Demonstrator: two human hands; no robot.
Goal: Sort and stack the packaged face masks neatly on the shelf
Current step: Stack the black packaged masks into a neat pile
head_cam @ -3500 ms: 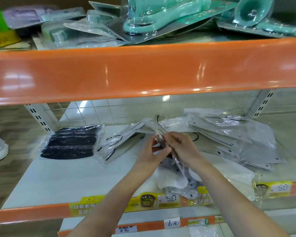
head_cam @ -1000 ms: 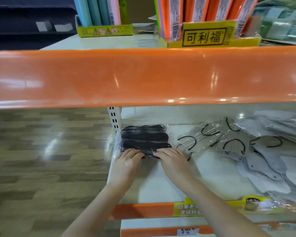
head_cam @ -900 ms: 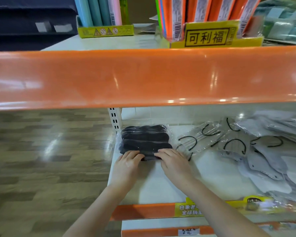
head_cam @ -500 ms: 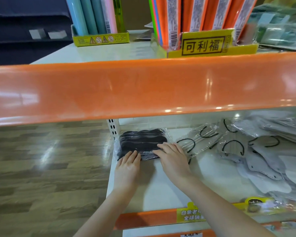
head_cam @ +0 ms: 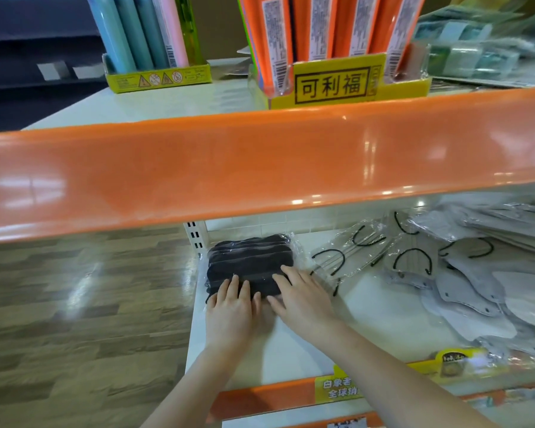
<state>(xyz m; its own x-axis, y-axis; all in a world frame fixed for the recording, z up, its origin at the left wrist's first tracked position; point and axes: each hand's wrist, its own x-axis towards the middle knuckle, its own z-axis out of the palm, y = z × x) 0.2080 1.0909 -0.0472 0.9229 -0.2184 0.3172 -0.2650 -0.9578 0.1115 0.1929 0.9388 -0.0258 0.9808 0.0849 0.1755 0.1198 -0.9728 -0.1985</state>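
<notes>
On the near edge of the black mask stack [head_cam: 250, 263], left hand [head_cam: 230, 310] and right hand [head_cam: 303, 299] pressed flat, fingers straight, nothing gripped. Stack at the left end of the white shelf [head_cam: 290, 350]. Right of the stack, loose grey packaged masks [head_cam: 463, 282] scattered.

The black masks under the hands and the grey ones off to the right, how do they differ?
The black masks sit in one squared-up stack at the shelf's left end; the grey masks lie fanned out and overlapping. The left hand and right hand press flat on the black masks; nothing touches the grey masks. The black masks look dark throughout; the grey masks are pale with black ear loops. Both are in clear plastic on the same white shelf.
</notes>
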